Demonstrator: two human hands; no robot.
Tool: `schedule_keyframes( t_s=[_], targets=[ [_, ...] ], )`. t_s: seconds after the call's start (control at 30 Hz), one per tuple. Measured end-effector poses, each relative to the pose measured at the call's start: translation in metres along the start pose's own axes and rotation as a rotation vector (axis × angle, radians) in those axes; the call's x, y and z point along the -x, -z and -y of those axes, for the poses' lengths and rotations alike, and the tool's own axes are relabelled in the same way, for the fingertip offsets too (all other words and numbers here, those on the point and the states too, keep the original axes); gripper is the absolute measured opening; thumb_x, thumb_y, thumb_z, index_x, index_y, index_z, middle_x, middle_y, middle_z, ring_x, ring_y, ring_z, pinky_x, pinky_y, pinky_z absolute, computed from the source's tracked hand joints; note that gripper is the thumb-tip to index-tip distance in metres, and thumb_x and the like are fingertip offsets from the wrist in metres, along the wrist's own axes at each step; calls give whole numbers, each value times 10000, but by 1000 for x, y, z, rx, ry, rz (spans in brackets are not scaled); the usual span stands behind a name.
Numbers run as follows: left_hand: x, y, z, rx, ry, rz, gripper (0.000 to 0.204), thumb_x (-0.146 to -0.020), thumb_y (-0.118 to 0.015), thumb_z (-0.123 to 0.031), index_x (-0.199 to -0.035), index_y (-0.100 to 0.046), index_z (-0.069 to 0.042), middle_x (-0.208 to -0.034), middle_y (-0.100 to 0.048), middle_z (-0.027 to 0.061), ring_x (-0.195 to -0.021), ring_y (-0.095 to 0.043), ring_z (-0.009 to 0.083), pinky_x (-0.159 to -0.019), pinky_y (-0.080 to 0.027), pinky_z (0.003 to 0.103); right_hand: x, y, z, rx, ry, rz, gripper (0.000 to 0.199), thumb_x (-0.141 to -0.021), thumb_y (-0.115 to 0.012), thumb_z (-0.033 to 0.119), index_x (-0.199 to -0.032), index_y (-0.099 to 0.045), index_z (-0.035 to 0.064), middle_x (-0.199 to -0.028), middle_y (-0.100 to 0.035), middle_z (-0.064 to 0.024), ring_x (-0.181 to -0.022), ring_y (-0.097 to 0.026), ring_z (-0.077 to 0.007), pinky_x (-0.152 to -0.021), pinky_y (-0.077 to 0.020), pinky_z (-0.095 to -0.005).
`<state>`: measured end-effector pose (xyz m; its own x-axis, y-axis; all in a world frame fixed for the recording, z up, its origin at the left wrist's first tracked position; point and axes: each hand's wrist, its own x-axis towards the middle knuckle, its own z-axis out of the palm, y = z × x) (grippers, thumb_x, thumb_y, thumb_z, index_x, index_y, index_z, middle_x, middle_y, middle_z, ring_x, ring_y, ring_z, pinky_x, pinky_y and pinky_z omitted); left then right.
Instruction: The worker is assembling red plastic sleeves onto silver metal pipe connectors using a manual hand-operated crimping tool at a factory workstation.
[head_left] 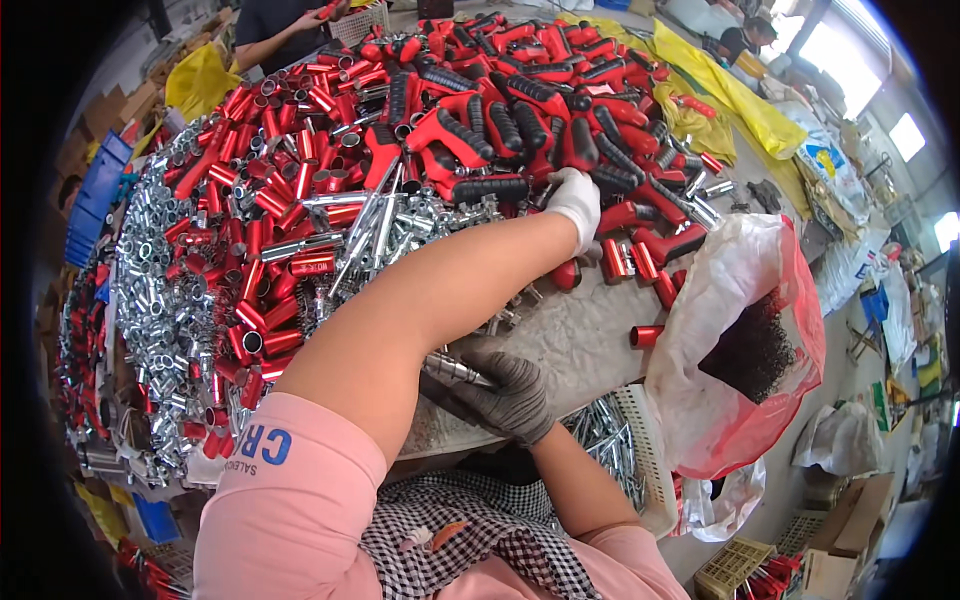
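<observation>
My left arm crosses the picture. Its white-gloved hand [575, 198] reaches into the heap of red-and-black pistol-style handles [455, 135]. It is right against a dark-tipped handle [578, 146]; its fingers are mostly hidden, so I cannot tell whether they grip it. Lower down, close to my body, my right hand [512, 396] in a grey striped glove is closed around a silver metal shaft [458, 369]. Part of that shaft is hidden behind my left arm. Several shiny red sleeves [645, 262] lie just right of the left hand.
Red tubes [305, 180], silver rings [160, 270] and long metal rods [385, 225] cover the table's left. At right, an open white-and-red sack [715, 290] holds dark, fine pieces. A pale crate [645, 450] of metal shafts stands below the table edge. A person [285, 35] works opposite.
</observation>
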<state>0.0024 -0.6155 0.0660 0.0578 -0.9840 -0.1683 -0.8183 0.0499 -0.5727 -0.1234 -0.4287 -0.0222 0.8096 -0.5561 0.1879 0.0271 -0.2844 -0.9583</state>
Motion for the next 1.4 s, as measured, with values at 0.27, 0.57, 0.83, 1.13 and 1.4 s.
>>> schedule_keyframes(
  t_s=[0.27, 0.57, 0.83, 1.13, 1.4],
  targets=[
    [0, -3, 62, 606, 222, -389, 227, -854, -575, -112, -997, -678, 31, -970, -690, 195, -909, -684, 350, -815, -552, 452, 1, 6, 13, 54, -16, -33, 389, -758, -814, 283, -1062, -717, 61, -885, -721, -145, -810, -719, -281, -734, -563, -353],
    [142, 2, 140, 1139, 475, -870, 313, -813, -685, -310, -863, -631, -6, -828, -657, 208, -810, -675, 353, -729, -522, 431, -5, 6, 14, -34, -75, -71, 371, -742, -825, 113, -1073, -696, 8, -919, -703, -65, -849, -661, -132, -775, -537, -286],
    [375, -48, 145, 1073, 466, -858, 371, -957, -565, -69, -1310, -495, 20, -1037, -620, 123, -845, -626, 147, -726, -525, 274, 12, 0, 9, -192, -115, -78, 371, -794, -774, 89, -1135, -664, -9, -1021, -692, -76, -946, -642, -145, -834, -528, -298],
    [479, -70, 82, 2094, 932, -839, 384, -970, -595, -149, -1263, -481, 72, -939, -640, 88, -787, -648, 136, -645, -549, 275, 51, -31, 75, -265, -84, 7, 386, -755, -812, 21, -1111, -667, -12, -947, -702, -68, -835, -659, -122, -730, -550, -280],
    [501, -86, 32, 1753, 869, -901, 198, -719, -660, 146, -825, -518, 58, -1156, -615, 221, -823, -666, 229, -689, -553, 309, 56, -58, 104, 78, 263, 124, 333, -702, -831, 55, -1007, -700, 24, -818, -702, -107, -695, -690, -191, -623, -545, -290]
  ],
)
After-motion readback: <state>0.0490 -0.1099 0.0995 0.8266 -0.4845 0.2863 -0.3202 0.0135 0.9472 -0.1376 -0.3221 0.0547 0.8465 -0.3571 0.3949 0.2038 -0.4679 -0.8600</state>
